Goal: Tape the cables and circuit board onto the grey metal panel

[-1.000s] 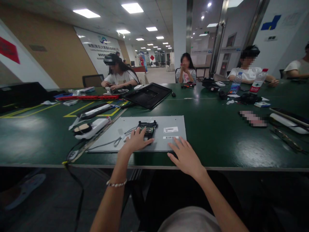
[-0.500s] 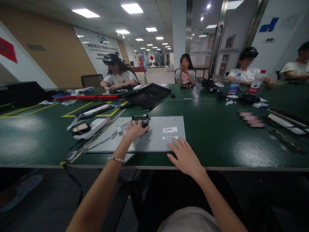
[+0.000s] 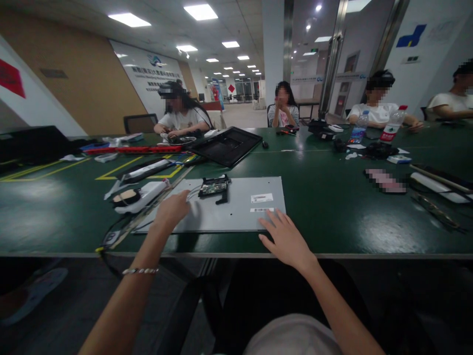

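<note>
A flat grey-white display panel (image 3: pixel 240 217) lies face down on the table, with white labels on its right part. On it sits a green circuit board in a black frame (image 3: pixel 214 186). A thin grey cable (image 3: pixel 193 191) runs from the board to my left hand (image 3: pixel 173 209), whose fingers are curled closed around it; the fingertips are partly hidden. At the panel's lower right corner rests my right hand (image 3: pixel 286 239), open, its fingers spread over the edge beside the barcode label.
A black monitor casing (image 3: pixel 225 148) lies beyond the panel. To the left are a white power strip (image 3: pixel 148 195) and a black-and-white bundle (image 3: pixel 144 170). Bottles (image 3: pixel 393 125), a phone (image 3: pixel 385 181) and glasses (image 3: pixel 436 209) lie right. Several people sit across the table.
My left hand has moved off the circuit board, left and toward me, onto the cable. The board is now uncovered. My right hand stays at the panel's corner.
</note>
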{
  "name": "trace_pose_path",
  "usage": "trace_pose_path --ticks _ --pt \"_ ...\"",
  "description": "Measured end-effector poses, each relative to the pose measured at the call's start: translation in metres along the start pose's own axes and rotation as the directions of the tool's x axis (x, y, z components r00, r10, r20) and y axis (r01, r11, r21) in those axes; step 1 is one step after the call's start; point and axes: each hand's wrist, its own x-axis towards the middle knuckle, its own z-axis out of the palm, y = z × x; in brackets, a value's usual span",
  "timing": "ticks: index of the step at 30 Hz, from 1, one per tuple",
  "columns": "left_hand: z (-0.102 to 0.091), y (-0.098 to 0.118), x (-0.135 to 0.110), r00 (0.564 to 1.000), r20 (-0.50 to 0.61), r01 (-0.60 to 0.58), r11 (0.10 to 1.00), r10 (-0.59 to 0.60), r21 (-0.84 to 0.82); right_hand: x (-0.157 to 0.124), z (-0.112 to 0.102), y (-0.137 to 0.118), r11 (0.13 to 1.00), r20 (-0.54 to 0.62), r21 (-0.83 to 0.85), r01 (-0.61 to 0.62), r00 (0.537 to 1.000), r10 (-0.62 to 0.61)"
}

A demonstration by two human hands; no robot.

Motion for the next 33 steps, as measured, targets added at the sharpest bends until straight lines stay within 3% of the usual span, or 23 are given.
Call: trace_pose_path --ticks 3,8,12,16,20,24,27,33 --pt "-0.002 -0.001 0.004 1.0 -0.002 0.006 0.987 -0.006 0.161 0.0 0.0 0.0 1.0 -0.004 -0.001 0.002 1.0 -0.002" --pt "-0.018 -0.002 0.019 1.0 -0.019 -0.016 0.986 0.019 0.167 0.0 0.001 0.0 1.0 -0.01 -0.003 0.001 1.0 -0.001" --pt "-0.035 0.004 0.036 0.978 -0.208 0.024 0.991 0.003 0.13 0.0 0.002 0.001 1.0 -0.015 -0.004 0.001 1.0 -0.001" --pt "-0.04 0.029 0.063 0.94 -0.339 -0.019 0.996 0.049 0.09 0.0 0.002 0.001 1.0 -0.017 -0.006 -0.002 1.0 0.002" --pt "-0.024 0.061 0.095 0.956 -0.283 -0.053 0.993 0.081 0.104 0.0 0.002 0.001 1.0 -0.018 0.001 0.001 1.0 -0.001" --pt "0.0 0.076 0.119 0.99 -0.121 -0.056 0.991 0.07 0.119 0.0 0.0 0.001 1.0 -0.016 0.006 0.002 1.0 -0.002" --pt "0.013 0.072 0.126 0.998 -0.016 -0.056 0.993 0.058 0.105 0.001 0.0 0.001 1.0 -0.016 0.01 0.002 1.0 -0.001" --pt "0.018 0.036 0.107 0.997 -0.06 -0.039 0.999 0.038 -0.021 0.001 -0.002 0.002 1.0 -0.004 0.023 0.001 1.0 -0.001"
